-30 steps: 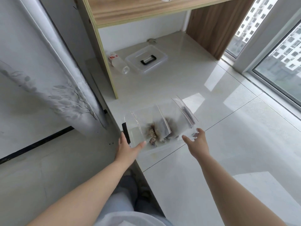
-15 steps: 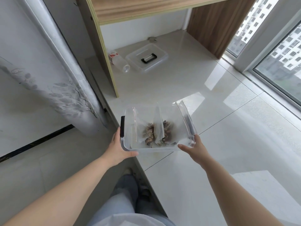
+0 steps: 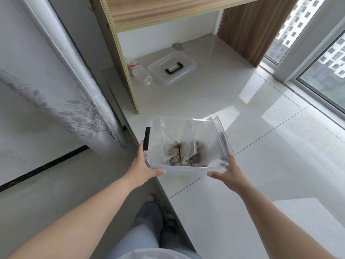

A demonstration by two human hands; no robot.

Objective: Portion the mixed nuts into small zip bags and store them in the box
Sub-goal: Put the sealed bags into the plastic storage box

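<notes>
A clear plastic box with a black side latch is held in the air above the pale floor. Inside it stand small zip bags with brown mixed nuts at their bottoms. My left hand grips the box's near left corner, thumb along the front rim. My right hand holds the near right corner, fingers under and beside the box. The box's clear lid with a black handle lies on the floor under the wooden desk.
A clear plastic bottle lies on its side beside the lid. The wooden desk stands ahead, a pale curtain hangs at left, glass windows run along the right. My legs show below.
Both hands closed on the box's near corners and lifted it toward me. It now sits level, nearer and higher in view than before.
</notes>
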